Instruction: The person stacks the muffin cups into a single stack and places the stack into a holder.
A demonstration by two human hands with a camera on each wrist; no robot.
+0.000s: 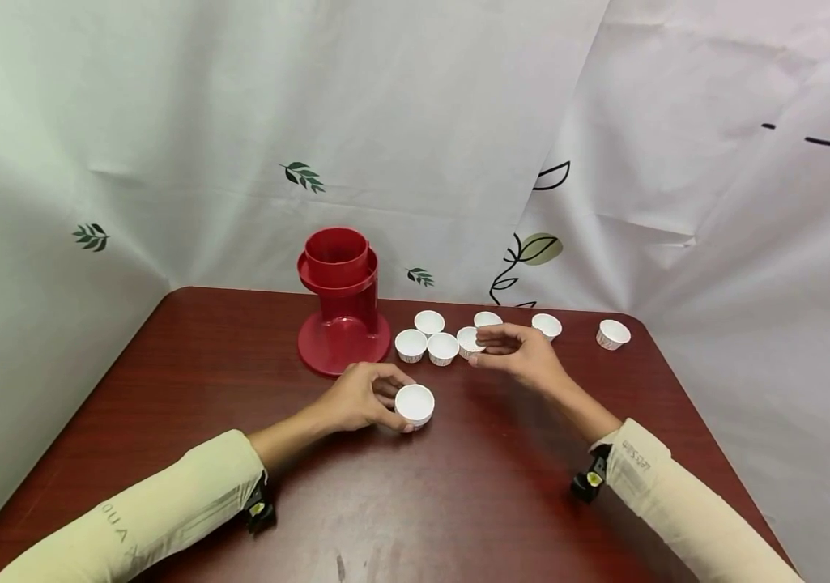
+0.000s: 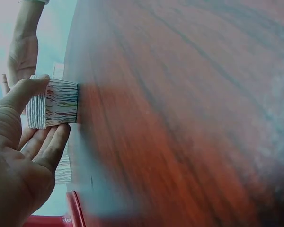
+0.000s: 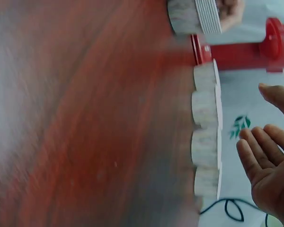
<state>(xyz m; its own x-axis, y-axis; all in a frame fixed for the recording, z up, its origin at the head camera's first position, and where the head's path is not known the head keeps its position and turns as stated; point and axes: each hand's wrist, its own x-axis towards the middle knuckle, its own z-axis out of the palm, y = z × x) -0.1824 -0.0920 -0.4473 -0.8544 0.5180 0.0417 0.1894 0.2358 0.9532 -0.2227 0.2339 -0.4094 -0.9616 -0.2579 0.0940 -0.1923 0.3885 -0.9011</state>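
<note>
My left hand (image 1: 358,397) pinches a stack of nested white paper baking cups (image 1: 415,403) between thumb and fingers, near the middle of the table. Several rims show packed together on this stack (image 2: 61,103) in the left wrist view, and thin coloured lines run down its side. My right hand (image 1: 524,355) holds nothing, its fingers extended and the thumb apart from them. It hovers by the loose cups, partly covering one white cup (image 1: 469,342). More cups (image 1: 443,348) stand close together to its left. In the right wrist view, the open right hand (image 3: 272,165) is above rim height.
A red stand with a cup-shaped holder (image 1: 338,259) on a round base (image 1: 345,348) is at the back left. Two separate cups, one nearer (image 1: 546,325) and one farther right (image 1: 613,334), stand along the table's (image 1: 415,502) back edge. White printed sheets (image 1: 415,146) hang behind.
</note>
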